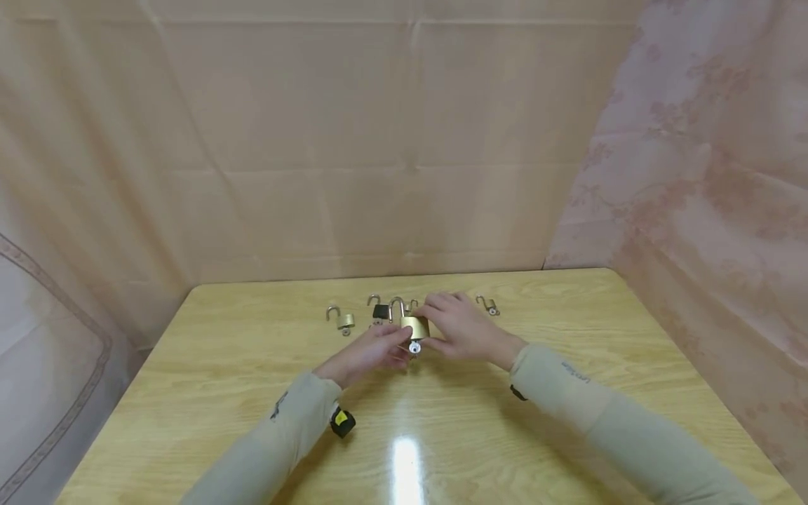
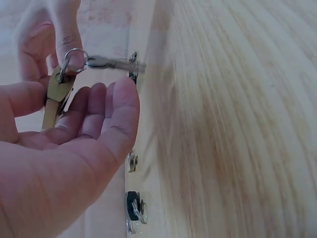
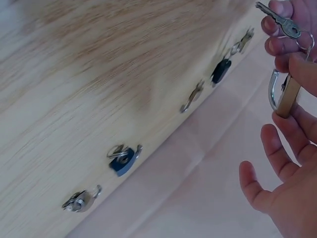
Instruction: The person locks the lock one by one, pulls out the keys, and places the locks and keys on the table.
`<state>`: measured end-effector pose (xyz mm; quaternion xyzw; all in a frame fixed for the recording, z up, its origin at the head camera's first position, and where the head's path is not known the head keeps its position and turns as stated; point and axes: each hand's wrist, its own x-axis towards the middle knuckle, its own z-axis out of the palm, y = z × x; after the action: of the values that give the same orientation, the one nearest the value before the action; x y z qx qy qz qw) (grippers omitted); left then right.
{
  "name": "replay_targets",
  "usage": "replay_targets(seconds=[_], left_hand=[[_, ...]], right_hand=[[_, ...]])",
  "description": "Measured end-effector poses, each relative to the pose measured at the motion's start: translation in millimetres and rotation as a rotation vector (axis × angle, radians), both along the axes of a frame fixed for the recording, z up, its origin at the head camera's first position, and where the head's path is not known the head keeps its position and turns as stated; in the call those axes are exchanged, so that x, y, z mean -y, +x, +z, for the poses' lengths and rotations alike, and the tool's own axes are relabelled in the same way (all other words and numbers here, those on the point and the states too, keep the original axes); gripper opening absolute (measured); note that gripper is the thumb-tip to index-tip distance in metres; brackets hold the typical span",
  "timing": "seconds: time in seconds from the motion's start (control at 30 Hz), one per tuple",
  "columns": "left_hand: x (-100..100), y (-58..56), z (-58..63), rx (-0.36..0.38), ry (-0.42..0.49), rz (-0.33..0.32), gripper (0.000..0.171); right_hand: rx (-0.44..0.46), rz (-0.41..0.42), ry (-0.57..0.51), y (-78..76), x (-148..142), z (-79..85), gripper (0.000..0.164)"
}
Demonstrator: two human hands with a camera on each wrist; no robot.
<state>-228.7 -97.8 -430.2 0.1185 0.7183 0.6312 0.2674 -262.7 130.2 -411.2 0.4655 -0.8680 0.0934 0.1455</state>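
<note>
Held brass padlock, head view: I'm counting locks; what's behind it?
Beyond the brass padlock, a black padlock and a small shackle show; whatever that padlock and the right hand cover can't be seen.

From the head we look forward and down; our 2 nearer wrist views share the brass padlock.

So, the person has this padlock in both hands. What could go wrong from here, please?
The padlock is held above the table by the fingers of the left hand and right hand, so a slip might drop it. Its shackle is open, and an accidental push could perhaps close it. A key hangs near the fingers and may catch on them.
</note>
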Motion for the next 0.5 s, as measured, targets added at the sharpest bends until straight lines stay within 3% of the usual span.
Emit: replay_targets(seconds=[0.5], left_hand=[[3.3,2.6,1.8,-0.007,0.004,0.02,0.041]], right_hand=[[0.036,-0.021,-0.036,2.7,9.6,-4.0,0.048]])
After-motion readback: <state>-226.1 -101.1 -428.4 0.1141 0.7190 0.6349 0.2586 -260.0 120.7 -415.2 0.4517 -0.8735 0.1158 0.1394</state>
